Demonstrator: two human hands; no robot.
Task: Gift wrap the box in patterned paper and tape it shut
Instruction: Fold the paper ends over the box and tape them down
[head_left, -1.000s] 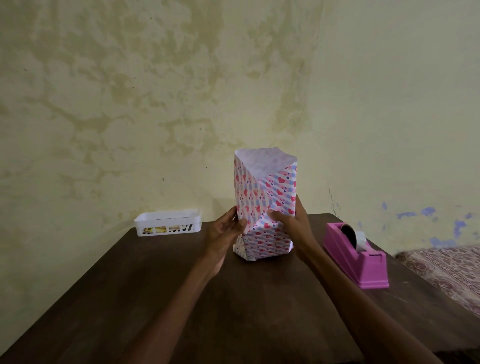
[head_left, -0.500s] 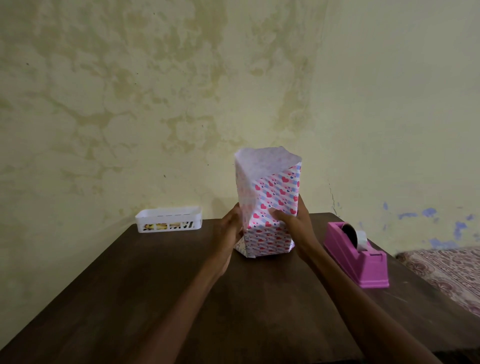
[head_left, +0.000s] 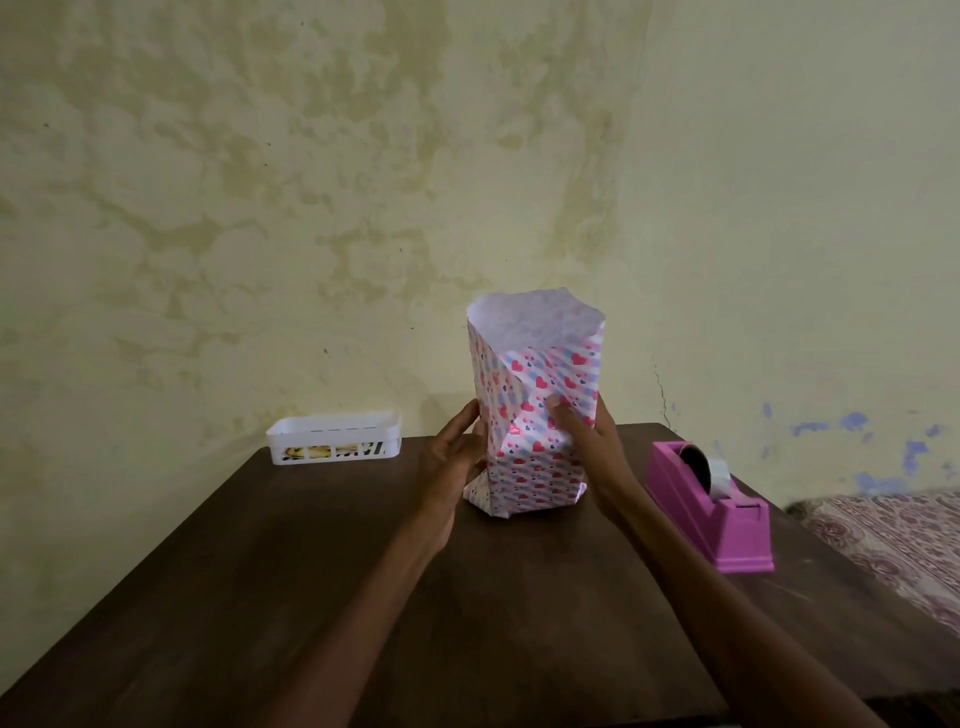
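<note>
Your left hand (head_left: 457, 457) is open, fingers loosely extended, its fingertips and palm edge laid against the left side of the tall box wrapped in pink-and-blue heart-patterned paper (head_left: 535, 415); it braces rather than grips; your right hand (head_left: 587, 441) is partly curled around the right side, thumb (head_left: 558, 413) pressed flat onto the diagonal fold on the near face, the other fingers behind the paper and hidden.

The wrapped box stands upright on the dark brown wooden table (head_left: 467, 597), near its far middle; its bottom end is folded under, its top end an open paper sleeve showing the white inner side.

Against half a second ago: the right thumb sits higher on the near face; the left hand has opened out and lies a little lower along the side; the box has stayed where it stood.

Both forearms reach forward from the near edge and converge on the box; wrists roughly level, palms turned inward toward each other.

A white slotted plastic basket (head_left: 335, 438) sits at the far left edge of the table, well apart; a pink plastic tape dispenser with a clear roll (head_left: 711, 506) stands to the right, near your right forearm, not touching.
</note>
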